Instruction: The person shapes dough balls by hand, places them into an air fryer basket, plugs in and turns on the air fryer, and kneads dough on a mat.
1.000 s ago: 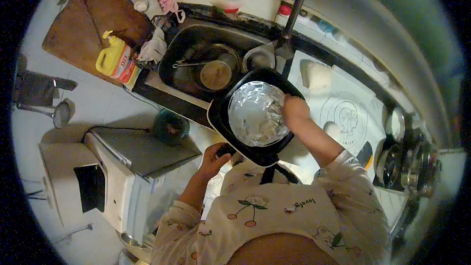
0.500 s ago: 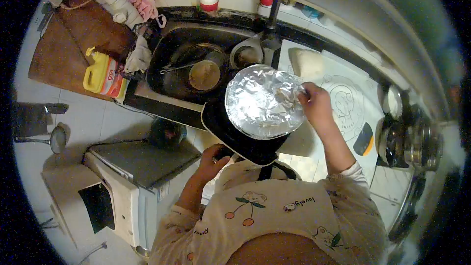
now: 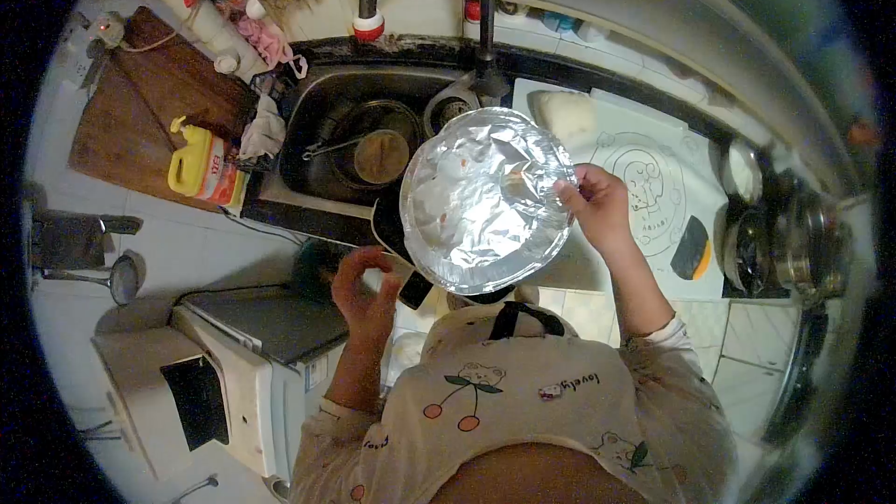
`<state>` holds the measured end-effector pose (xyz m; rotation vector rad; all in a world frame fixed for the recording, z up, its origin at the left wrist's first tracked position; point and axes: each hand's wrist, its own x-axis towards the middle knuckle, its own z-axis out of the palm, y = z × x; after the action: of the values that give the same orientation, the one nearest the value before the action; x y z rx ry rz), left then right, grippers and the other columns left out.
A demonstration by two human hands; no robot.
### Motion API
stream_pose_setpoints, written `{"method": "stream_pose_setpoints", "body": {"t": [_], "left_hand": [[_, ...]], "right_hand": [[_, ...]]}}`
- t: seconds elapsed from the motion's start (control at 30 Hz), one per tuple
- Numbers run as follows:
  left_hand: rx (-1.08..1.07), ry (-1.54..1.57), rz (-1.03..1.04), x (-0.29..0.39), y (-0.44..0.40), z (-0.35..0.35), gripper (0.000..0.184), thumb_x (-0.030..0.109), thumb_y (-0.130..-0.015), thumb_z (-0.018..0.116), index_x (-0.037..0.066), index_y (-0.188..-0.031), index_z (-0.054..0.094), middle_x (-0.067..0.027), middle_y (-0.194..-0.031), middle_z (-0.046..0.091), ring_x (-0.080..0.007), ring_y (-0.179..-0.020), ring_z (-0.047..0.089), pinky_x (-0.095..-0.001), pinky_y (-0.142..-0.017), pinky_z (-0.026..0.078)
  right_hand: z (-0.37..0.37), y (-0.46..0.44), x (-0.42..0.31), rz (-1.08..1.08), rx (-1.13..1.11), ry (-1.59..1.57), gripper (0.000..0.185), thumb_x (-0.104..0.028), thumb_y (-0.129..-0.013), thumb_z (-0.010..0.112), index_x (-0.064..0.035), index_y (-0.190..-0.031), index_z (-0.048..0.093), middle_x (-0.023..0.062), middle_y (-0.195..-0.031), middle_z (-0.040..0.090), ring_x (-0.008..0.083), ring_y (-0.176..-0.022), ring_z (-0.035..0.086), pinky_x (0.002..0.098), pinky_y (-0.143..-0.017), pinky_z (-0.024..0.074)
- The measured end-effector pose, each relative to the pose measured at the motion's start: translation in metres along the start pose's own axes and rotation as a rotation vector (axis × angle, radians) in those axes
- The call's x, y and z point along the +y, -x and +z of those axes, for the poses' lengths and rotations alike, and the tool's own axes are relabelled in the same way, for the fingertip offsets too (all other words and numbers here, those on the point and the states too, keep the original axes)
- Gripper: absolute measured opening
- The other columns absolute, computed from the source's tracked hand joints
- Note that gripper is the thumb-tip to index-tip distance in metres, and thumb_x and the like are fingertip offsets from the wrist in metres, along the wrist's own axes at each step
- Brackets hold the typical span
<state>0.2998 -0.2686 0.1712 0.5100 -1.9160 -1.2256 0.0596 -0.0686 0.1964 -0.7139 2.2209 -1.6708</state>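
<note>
My right hand (image 3: pixel 600 208) pinches the right rim of a round aluminium foil tray (image 3: pixel 481 210), its crinkled shiny inside facing up with a few small reddish bits on it. My left hand (image 3: pixel 367 291) holds nothing that I can see; its fingers are curved, with a gap to the thumb. It is just left of a black container with a pale rim (image 3: pixel 388 229), mostly hidden under the foil tray. Behind the tray, the black sink (image 3: pixel 322 84) holds a round strainer (image 3: pixel 382 157) with a handle.
A curved faucet (image 3: pixel 487 9) rises behind the sink. On the left stands a yellow detergent bottle (image 3: pixel 193 168) by a brown board (image 3: pixel 121 145). At right, a white mat (image 3: pixel 597 154) bears a black and orange scraper (image 3: pixel 692 247). Metal pots (image 3: pixel 803 252) stand at far right.
My left hand has let go of the black container's near side and moved left and up. The foil tray, still in my right hand, has shifted left and tilted, covering more of the container.
</note>
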Motion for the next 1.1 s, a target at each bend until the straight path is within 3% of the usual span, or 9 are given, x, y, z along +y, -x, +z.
{"method": "stream_pose_setpoints", "body": {"t": [0.13, 0.23, 0.33, 0.43, 0.5, 0.63, 0.77, 0.87, 1.1], "left_hand": [[0.013, -0.092, 0.006, 0.01, -0.007, 0.013, 0.019, 0.006, -0.07, 0.072, 0.002, -0.082, 0.059, -0.0066, -0.076, 0.06, -0.0129, -0.065, 0.057, -0.0255, -0.061, 0.046], [-0.027, -0.363, 0.005, 0.018, -0.011, 0.011, 0.015, 0.008, -0.073, 0.07, 0.002, -0.08, 0.058, -0.0053, -0.071, 0.059, -0.0126, -0.064, 0.056, -0.0253, -0.059, 0.046], [-0.008, -0.16, -0.081, 0.031, -0.015, 0.004, 0.011, 0.004, -0.075, 0.066, 0.002, -0.076, 0.056, -0.0023, -0.066, 0.055, -0.0108, -0.059, 0.053, -0.0236, -0.054, 0.043], [0.075, 0.271, -0.423, 0.09, -0.015, -0.023, 0.011, 0.003, -0.075, 0.063, 0.003, -0.074, 0.052, -0.001, -0.067, 0.052, -0.0096, -0.06, 0.049, -0.0233, -0.054, 0.04], [0.102, 0.265, 0.02, 0.106, -0.009, -0.042, 0.011, 0.003, -0.075, 0.062, 0.004, -0.075, 0.051, -0.002, -0.072, 0.051, -0.0092, -0.063, 0.048, -0.0242, -0.055, 0.039], [0.067, 0.348, 0.195, 0.126, -0.007, -0.062, 0.012, 0.004, -0.075, 0.063, 0.004, -0.075, 0.051, -0.0022, -0.072, 0.051, -0.0092, -0.063, 0.048, -0.0239, -0.054, 0.039], [0.058, 0.37, 0.225, 0.133, -0.009, -0.065, 0.012, 0.005, -0.075, 0.064, 0.004, -0.075, 0.051, -0.0023, -0.072, 0.051, -0.0093, -0.062, 0.048, -0.0237, -0.054, 0.039], [0.054, 0.376, 0.226, 0.133, -0.011, -0.065, 0.013, 0.005, -0.075, 0.064, 0.005, -0.075, 0.051, -0.0024, -0.072, 0.051, -0.0093, -0.062, 0.048, -0.0234, -0.054, 0.039], [0.038, 0.384, 0.222, 0.132, -0.016, -0.064, 0.014, 0.007, -0.075, 0.065, 0.005, -0.075, 0.051, -0.0027, -0.072, 0.051, -0.0093, -0.061, 0.048, -0.0229, -0.053, 0.038]], "right_hand": [[0.004, 0.004, 0.003, -0.023, -0.005, 0.021, 0.006, -0.004, -0.081, 0.064, -0.0001, -0.082, 0.06, -0.0004, -0.067, 0.059, 0.0035, -0.056, 0.05, 0.0186, -0.05, 0.0397], [0.007, 0.006, -0.001, -0.04, -0.003, 0.052, 0.006, -0.005, -0.079, 0.065, -0.001, -0.08, 0.06, -0.0014, -0.064, 0.058, 0.0038, -0.055, 0.048, 0.0192, -0.05, 0.0391], [0.001, 0.014, -0.029, -0.066, 0.02, 0.056, 0.008, -0.007, -0.076, 0.066, -0.002, -0.077, 0.06, -0.0025, -0.062, 0.055, 0.0048, -0.054, 0.046, 0.0208, -0.05, 0.0378], [-0.014, 0.034, -0.089, -0.105, 0.052, -0.068, 0.012, -0.007, -0.073, 0.068, -0.0023, -0.079, 0.059, -0.0019, -0.066, 0.053, 0.0051, -0.058, 0.044, 0.0202, -0.052, 0.0364], [-0.028, 0.056, -0.142, -0.17, 0.137, -0.175, 0.025, -0.016, -0.068, 0.073, -0.0031, -0.082, 0.056, 0.0, -0.071, 0.053, 0.0072, -0.063, 0.046, 0.0218, -0.057, 0.0373], [-0.109, 0.11, -0.129, -0.291, 0.483, 0.582, 0.054, -0.026, -0.071, 0.072, -0.0011, -0.112, 0.048, 0.0087, -0.103, 0.055, 0.018, -0.093, 0.052, 0.0321, -0.081, 0.0411], [-0.097, 0.065, -0.164, -0.648, -0.143, -0.23, 0.036, -0.016, -0.07, 0.076, 0.0006, -0.094, 0.055, 0.0105, -0.081, 0.061, 0.015, -0.068, 0.056, 0.0276, -0.062, 0.0461], [-0.068, 0.072, -0.202, -0.567, -0.144, -0.477, 0.025, -0.011, -0.07, 0.074, 0.0009, -0.084, 0.056, 0.0087, -0.073, 0.062, 0.0101, -0.059, 0.054, 0.0233, -0.054, 0.0431], [-0.062, 0.069, -0.187, -0.555, -0.081, -0.602, 0.023, -0.002, -0.07, 0.067, 0.0046, -0.087, 0.052, 0.0113, -0.074, 0.061, 0.0075, -0.055, 0.049, 0.02, -0.051, 0.0384]]}}
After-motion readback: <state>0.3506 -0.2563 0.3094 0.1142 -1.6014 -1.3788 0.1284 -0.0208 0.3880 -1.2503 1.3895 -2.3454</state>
